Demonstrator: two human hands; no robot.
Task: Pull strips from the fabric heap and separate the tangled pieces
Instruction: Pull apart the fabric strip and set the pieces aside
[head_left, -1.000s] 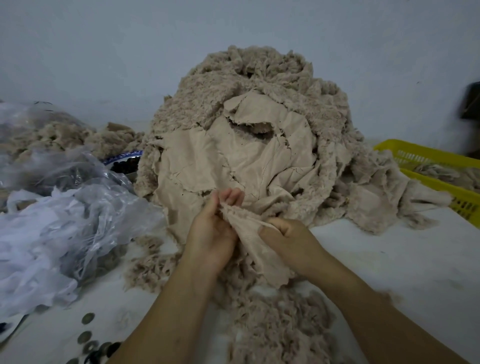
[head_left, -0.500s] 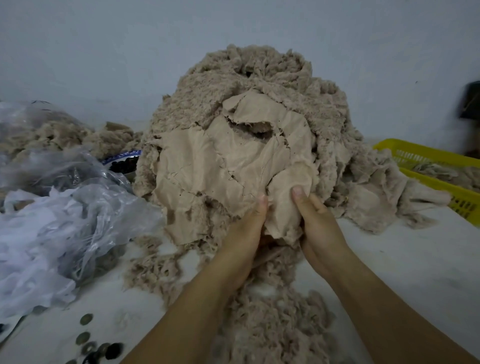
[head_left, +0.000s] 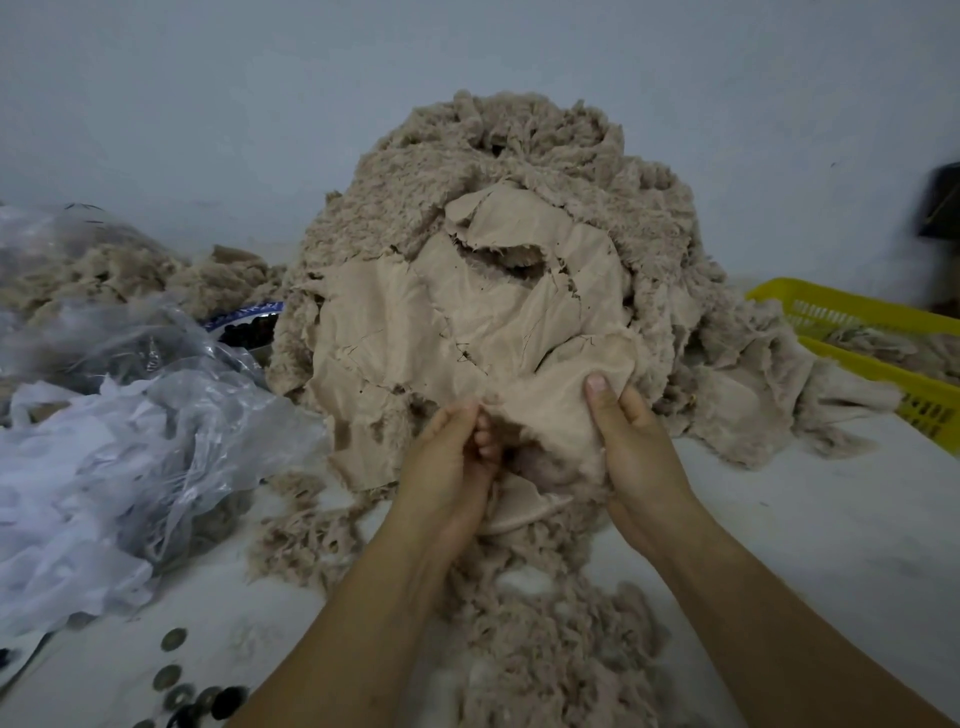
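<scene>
Hands, two, bare, at 6 o'clock of the fabric heap (head_left: 519, 218); left hand (head_left: 452, 467) with fingers curled inward, pinching the lower edge of a smooth beige piece (head_left: 550, 410); right hand (head_left: 634, 457) gripping the same piece at its 3 o'clock side, thumb laid flat on top, fingers tucked beneath and hidden. Piece lies against the heap's front face, amid other smooth patches. Heap: tall mound of fleecy beige offcuts on a white table (head_left: 831, 545), wall at 12 o'clock; loose fleecy scraps (head_left: 545, 649) at 6 o'clock, between the forearms; clear plastic bags (head_left: 130, 415) at 9 o'clock, some holding fleece; yellow basket (head_left: 852, 312) at 3 o'clock, just beside the heap's trailing edge, fabric inside; dark round discs (head_left: 176, 680) at 7 o'clock, on the table.
</scene>
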